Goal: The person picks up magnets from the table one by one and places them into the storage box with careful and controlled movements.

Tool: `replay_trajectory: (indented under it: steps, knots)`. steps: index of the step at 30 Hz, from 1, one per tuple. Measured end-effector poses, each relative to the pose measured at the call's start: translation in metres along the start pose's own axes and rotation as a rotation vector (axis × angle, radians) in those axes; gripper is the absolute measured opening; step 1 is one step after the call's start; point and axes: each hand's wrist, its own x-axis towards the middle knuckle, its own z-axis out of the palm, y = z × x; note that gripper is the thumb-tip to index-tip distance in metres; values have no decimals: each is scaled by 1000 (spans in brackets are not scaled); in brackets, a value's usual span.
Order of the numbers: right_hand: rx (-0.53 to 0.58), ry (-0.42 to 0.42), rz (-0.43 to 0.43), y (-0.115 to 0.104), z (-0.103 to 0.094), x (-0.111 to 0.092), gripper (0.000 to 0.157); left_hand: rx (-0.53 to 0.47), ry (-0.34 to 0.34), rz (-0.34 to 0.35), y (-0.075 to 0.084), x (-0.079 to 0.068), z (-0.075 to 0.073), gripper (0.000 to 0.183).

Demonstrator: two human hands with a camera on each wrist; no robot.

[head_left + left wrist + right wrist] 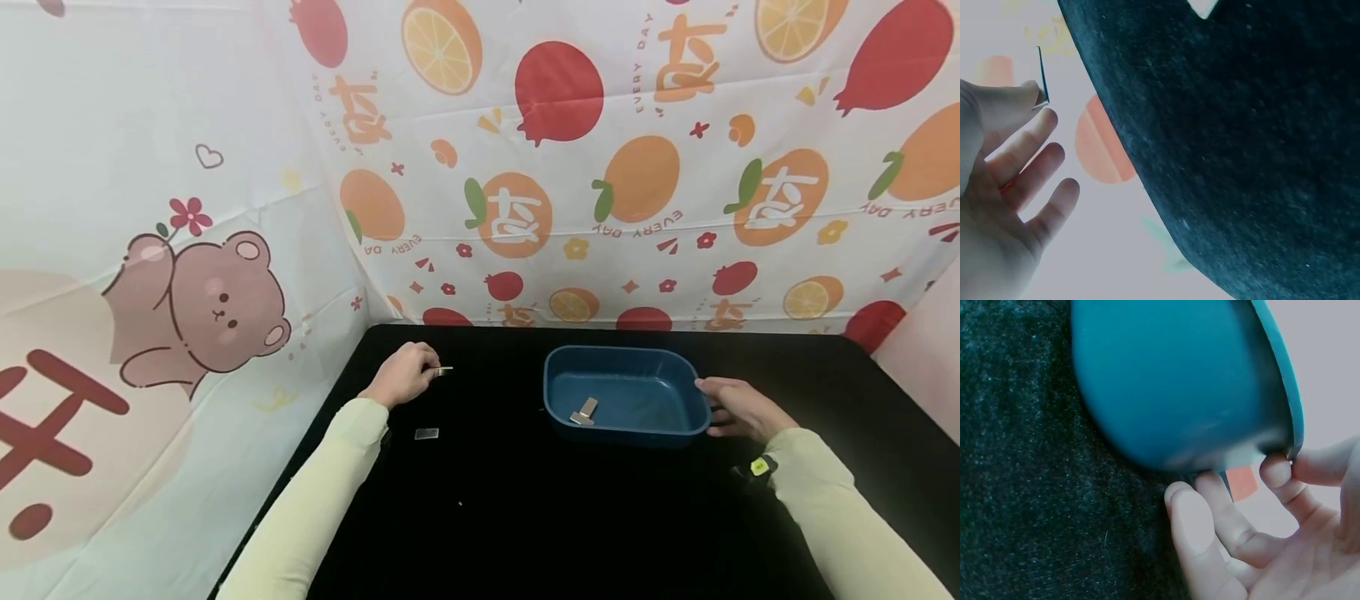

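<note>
My left hand (405, 375) is over the far left of the black table, pinching a small thin metallic piece (446, 369) between thumb and forefinger. In the left wrist view that thin piece (1043, 75) appears nearly edge-on, with the other fingers loosely bent below it. Nearer the front lies a small clear rectangular piece (427, 433). My right hand (742, 408) grips the right end of a blue plastic basin (622, 432), thumb at the rim and fingers against the outer wall. Inside the basin, two small metallic blocks (588, 407) lie at the left front.
The black cloth-covered table (525, 517) meets a fruit-print curtain (577, 208) at the back and a bear-print curtain (225, 300) on the left. A tiny pale speck (461, 503) lies near the table's middle.
</note>
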Motion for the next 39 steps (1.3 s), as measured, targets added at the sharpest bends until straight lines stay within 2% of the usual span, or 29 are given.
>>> replay_trajectory:
  steps: [9, 17, 25, 33, 39]
  knots:
    - [4, -8, -1, -2, 2, 3, 56, -18, 16, 8, 8, 3, -8, 17]
    - [7, -9, 5, -4, 6, 3, 59, -39, 44, 20, 20, 8, -9, 16]
    - [-1, -14, 1, -4, 5, 4, 63, -66, 50, 13, 37, 16, -13, 16]
    - [-20, -14, 8, -2, 0, 0, 64, -130, 128, 31, 62, 26, -15, 19]
    - [-25, -19, 3, -2, 1, -3, 63, -168, 139, 22, 76, 27, -12, 20]
